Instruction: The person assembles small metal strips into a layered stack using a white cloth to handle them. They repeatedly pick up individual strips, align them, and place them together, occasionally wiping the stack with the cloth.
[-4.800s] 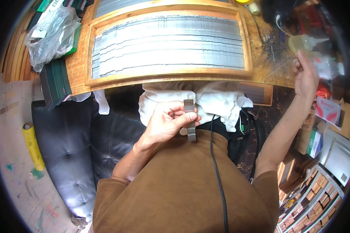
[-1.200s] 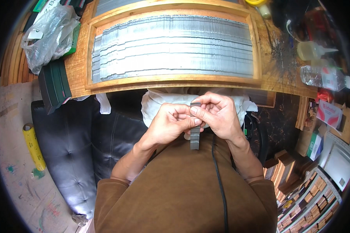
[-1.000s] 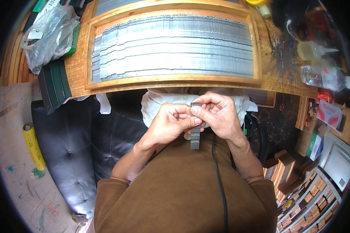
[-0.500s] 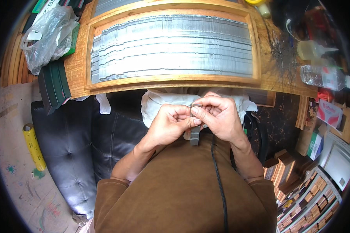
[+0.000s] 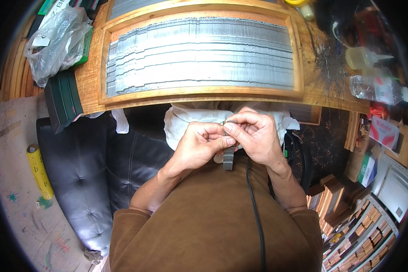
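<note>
Between my two hands is a narrow grey strip-like piece (image 5: 228, 162) with lighter bands across it. Its lower end hangs below my fingers, over the brown shirt; much of its middle is hidden. My left hand (image 5: 194, 146) pinches it from the left with the thumb across it. On the other side my right hand (image 5: 259, 138) grips the upper end between thumb and forefinger. Just beyond the hands, a wooden-framed tray (image 5: 204, 97) holds tightly packed thin silvery-grey strips (image 5: 199, 56).
A white cloth (image 5: 174, 119) lies under the table edge behind my hands. Left are a black padded seat (image 5: 84, 181), a dark green box (image 5: 64, 97) and a plastic bag (image 5: 59, 43). A clear bottle (image 5: 376, 89) lies at the right; a black cord (image 5: 256, 208) runs down my shirt.
Both hands keep nearly the same place and grip. The strip's upper end has tilted slightly, and its lower end has shifted a little to the right.
</note>
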`<state>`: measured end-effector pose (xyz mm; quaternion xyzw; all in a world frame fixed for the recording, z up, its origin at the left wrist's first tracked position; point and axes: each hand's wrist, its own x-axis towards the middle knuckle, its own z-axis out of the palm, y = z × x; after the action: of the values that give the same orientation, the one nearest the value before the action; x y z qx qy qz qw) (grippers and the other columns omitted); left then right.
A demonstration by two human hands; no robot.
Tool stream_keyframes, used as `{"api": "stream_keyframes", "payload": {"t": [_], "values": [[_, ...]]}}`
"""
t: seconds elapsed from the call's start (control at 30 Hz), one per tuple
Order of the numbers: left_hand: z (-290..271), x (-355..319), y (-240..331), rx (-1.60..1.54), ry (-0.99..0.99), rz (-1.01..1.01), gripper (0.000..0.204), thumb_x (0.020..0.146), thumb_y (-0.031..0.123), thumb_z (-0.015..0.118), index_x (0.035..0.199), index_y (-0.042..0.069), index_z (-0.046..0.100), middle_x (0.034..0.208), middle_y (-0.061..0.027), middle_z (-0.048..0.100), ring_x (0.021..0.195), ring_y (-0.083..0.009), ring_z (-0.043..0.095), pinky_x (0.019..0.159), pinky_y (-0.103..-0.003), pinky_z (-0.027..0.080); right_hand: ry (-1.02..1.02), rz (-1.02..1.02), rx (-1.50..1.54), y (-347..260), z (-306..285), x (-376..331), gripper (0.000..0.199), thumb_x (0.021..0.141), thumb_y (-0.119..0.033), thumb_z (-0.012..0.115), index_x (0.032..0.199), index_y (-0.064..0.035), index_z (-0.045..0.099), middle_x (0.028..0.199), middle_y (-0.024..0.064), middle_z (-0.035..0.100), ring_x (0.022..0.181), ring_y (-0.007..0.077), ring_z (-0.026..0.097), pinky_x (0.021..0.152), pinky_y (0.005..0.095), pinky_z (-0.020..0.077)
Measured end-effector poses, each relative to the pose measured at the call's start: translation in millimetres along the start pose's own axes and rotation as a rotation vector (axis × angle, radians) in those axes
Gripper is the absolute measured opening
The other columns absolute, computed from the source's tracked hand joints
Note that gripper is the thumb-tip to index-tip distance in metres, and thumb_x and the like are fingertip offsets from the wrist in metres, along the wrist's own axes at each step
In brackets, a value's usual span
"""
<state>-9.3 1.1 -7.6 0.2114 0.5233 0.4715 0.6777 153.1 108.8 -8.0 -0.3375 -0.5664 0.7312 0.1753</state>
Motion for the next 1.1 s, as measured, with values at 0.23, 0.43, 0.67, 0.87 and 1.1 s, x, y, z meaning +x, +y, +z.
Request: {"api": "stream_keyframes", "payload": {"t": [0.23, 0.43, 0.67, 0.87, 1.1], "values": [[1, 0, -3, -0.005, 0.02, -0.029, 0.017, 0.1, 0.009, 0.076, 0.11, -0.004, 0.077, 0.093, -0.0079, 0.08, 0.076, -0.0051, 0.066, 0.064, -0.021, 0.051, 0.068, -0.02, 0.042, -2, 4, -2, 0.011, 0.098, -0.005, 0.075, 0.098, 0.0053, 0.077, 0.088, 0.0044, 0.067, 0.067, 0.0055, 0.063, 0.055, 0.0203, 0.0503], [5, -5, 6, -0.124, 0.131, 0.009, 0.021, 0.1, 0.006, 0.074, 0.114, -0.009, 0.072, 0.104, -0.0178, 0.079, 0.087, -0.0206, 0.076, 0.076, -0.03, 0.062, 0.081, -0.015, 0.042, -19, -24, -5, 0.013, 0.098, -0.009, 0.076, 0.097, 0.0033, 0.078, 0.082, 0.0012, 0.072, 0.068, 0.0047, 0.061, 0.058, 0.0213, 0.0482], [-3, 3, 1, -0.139, 0.084, 0.164, 0.026, 0.099, 0.009, 0.075, 0.119, -0.007, 0.071, 0.103, -0.0232, 0.078, 0.09, -0.0304, 0.08, 0.079, -0.04, 0.067, 0.58, -0.257, 0.022, -121, -165, -3, 0.016, 0.095, -0.014, 0.079, 0.1, 0.0008, 0.077, 0.082, 0.0022, 0.071, 0.064, 0.0078, 0.06, 0.06, 0.0209, 0.0498], [11, 7, 16, -0.084, 0.005, 0.183, 0.024, 0.1, 0.005, 0.073, 0.119, -0.01, 0.07, 0.105, -0.0235, 0.078, 0.094, -0.0299, 0.079, 0.083, -0.039, 0.066, 0.664, -0.177, -0.172, -125, -199, -10, 0.02, 0.091, -0.017, 0.083, 0.103, -0.0008, 0.079, 0.083, 0.002, 0.072, 0.064, 0.008, 0.059, 0.06, 0.0217, 0.0489], [37, 22, 43, 0.126, -0.159, 0.267, 0.018, 0.1, 0.006, 0.075, 0.112, -0.006, 0.077, 0.099, -0.0071, 0.079, 0.089, -0.008, 0.07, 0.08, -0.024, 0.059, 0.02, -0.245, -0.259, -82, -56, -17, 0.004, 0.09, 0.0, 0.08, 0.094, 0.0021, 0.079, 0.083, 0.003, 0.07, 0.077, 0.008, 0.064, 0.065, 0.0253, 0.0492]]}}
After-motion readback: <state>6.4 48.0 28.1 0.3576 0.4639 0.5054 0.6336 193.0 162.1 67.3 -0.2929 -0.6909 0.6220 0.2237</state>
